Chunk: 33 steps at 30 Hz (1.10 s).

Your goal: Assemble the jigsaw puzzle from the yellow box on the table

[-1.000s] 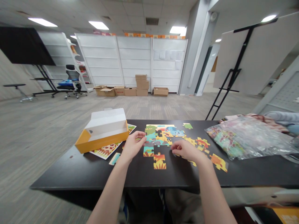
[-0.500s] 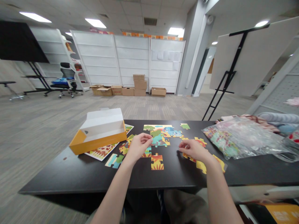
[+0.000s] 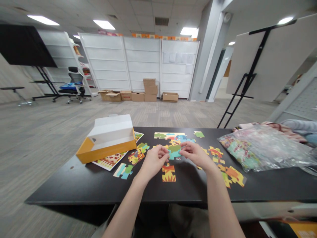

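Between my two hands is a green and teal puzzle piece (image 3: 175,152), raised a little over the black table. My left hand (image 3: 156,159) pinches its left edge, and the fingers of my right hand (image 3: 194,152) close on its right edge. Behind it lies a partly joined puzzle (image 3: 182,136) with a blue animal and a pale top border; my hands cover some of it. An orange puzzle piece with leaf shapes (image 3: 169,174) lies just nearer to me. Loose pieces lie left, among them a blue and green piece (image 3: 123,171), and yellow-orange pieces (image 3: 232,175) lie right.
An open yellow box (image 3: 106,147) rests on a picture sheet (image 3: 109,162) at the table's left. A clear plastic bag (image 3: 267,145) with colourful contents fills the right side. One green piece (image 3: 199,134) lies by the far edge. Cardboard boxes (image 3: 150,90) stand beyond on the floor.
My right hand has moved left from the yellow-orange pieces to the green and teal piece. My left hand has shifted slightly right, and both now hold that piece.
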{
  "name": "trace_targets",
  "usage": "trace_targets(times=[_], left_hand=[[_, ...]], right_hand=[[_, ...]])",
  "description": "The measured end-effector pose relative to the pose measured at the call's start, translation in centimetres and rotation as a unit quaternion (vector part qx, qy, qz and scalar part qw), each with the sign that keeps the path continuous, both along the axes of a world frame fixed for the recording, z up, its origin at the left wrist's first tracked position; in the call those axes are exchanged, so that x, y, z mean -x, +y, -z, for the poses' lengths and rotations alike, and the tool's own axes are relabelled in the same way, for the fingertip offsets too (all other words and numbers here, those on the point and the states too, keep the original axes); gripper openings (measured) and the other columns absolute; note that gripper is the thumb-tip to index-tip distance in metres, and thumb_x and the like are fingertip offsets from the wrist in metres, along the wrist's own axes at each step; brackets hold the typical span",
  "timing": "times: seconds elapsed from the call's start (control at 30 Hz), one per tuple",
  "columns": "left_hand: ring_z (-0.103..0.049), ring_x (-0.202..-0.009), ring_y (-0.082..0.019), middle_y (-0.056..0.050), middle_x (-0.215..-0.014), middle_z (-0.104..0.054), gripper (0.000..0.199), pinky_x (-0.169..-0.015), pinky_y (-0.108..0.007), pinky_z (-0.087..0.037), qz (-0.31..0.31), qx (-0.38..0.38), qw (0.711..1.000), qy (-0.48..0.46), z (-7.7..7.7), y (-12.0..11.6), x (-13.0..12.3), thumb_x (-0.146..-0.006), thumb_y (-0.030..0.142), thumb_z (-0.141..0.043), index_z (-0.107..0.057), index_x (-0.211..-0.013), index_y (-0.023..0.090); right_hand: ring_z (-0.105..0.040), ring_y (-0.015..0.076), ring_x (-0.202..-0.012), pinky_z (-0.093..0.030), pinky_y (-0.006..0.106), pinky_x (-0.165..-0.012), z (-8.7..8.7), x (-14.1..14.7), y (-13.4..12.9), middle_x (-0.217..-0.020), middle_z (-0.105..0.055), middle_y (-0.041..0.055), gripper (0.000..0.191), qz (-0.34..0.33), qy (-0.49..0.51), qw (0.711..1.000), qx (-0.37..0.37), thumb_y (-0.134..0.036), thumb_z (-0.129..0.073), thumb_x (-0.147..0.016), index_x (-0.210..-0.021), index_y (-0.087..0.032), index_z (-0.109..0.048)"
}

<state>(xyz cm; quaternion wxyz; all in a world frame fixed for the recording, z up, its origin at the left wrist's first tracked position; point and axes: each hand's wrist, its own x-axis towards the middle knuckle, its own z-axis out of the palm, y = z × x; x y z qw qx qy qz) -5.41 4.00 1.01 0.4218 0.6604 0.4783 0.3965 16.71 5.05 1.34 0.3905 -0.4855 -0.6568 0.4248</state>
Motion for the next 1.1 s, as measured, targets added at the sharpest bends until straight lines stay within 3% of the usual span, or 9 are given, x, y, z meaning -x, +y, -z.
trace_targets(times=[0.17,0.4,0.57,0.67,0.97,1.1], left_hand=[[-0.072,-0.084,-0.025,-0.005,-0.09,-0.076,0.01,-0.073,-0.034,-0.052,0.021,-0.104,0.967,0.231,-1.1,-2.0,1.5,-0.087,0.025,-0.058,-0.064,-0.094,0.026],[-0.071,-0.098,-0.029,-0.009,-0.106,-0.075,0.024,-0.081,-0.035,-0.05,0.109,-0.131,0.912,0.373,-1.1,-5.3,1.9,-0.093,0.036,-0.059,-0.064,-0.114,0.026],[-0.068,-0.11,-0.027,-0.007,-0.129,-0.068,0.038,-0.092,-0.037,-0.053,0.172,-0.191,0.885,0.388,-0.8,-7.1,1.0,-0.092,0.048,-0.062,-0.061,-0.122,0.023],[-0.067,-0.112,-0.026,-0.007,-0.135,-0.065,0.037,-0.093,-0.038,-0.054,0.187,-0.21,0.873,0.398,-0.9,-7.6,0.3,-0.095,0.047,-0.058,-0.061,-0.122,0.022],[-0.072,-0.089,-0.02,-0.004,-0.111,-0.072,0.02,-0.077,-0.03,-0.055,0.188,-0.25,0.861,0.4,-0.5,-8.0,-2.5,-0.101,0.031,-0.046,-0.063,-0.106,0.02],[-0.071,-0.091,-0.019,-0.002,-0.109,-0.072,0.021,-0.074,-0.028,-0.053,0.168,-0.257,0.894,0.327,-0.5,-6.8,-2.6,-0.099,0.037,-0.052,-0.066,-0.105,0.023]], right_hand=[[-0.063,0.0174,-0.065,-0.046,0.03,-0.062,0.2,0.0,0.2,-0.071,-0.067,-0.0002,0.037,-0.011,-0.028,0.999,0.015,-0.037,-0.064,-0.078,-0.109,-0.018,-0.059],[-0.062,0.0178,-0.065,-0.046,0.03,-0.065,-0.1,-1.0,-0.1,-0.07,-0.069,0.0008,0.041,-0.018,-0.081,0.996,0.025,-0.034,-0.061,-0.079,-0.117,-0.018,-0.06],[-0.062,0.0181,-0.066,-0.046,0.029,-0.065,-0.2,-1.0,-0.2,-0.068,-0.069,0.0014,0.04,-0.028,-0.082,0.996,0.029,-0.034,-0.062,-0.079,-0.115,-0.016,-0.062],[-0.061,0.0179,-0.065,-0.045,0.029,-0.064,-0.2,-0.7,-0.2,-0.066,-0.067,0.0002,0.037,-0.036,-0.087,0.995,0.033,-0.033,-0.063,-0.078,-0.112,-0.016,-0.063],[-0.065,0.019,-0.069,-0.051,0.032,-0.068,0.2,-0.3,0.1,-0.076,-0.072,0.0037,0.031,-0.034,-0.095,0.994,0.036,-0.034,-0.063,-0.078,-0.104,-0.017,-0.065],[-0.067,0.0207,-0.078,-0.053,0.034,-0.075,0.2,-0.1,0.6,-0.089,-0.074,0.0071,0.025,-0.014,-0.102,0.994,-0.027,-0.037,-0.059,-0.082,-0.095,-0.018,-0.07]])
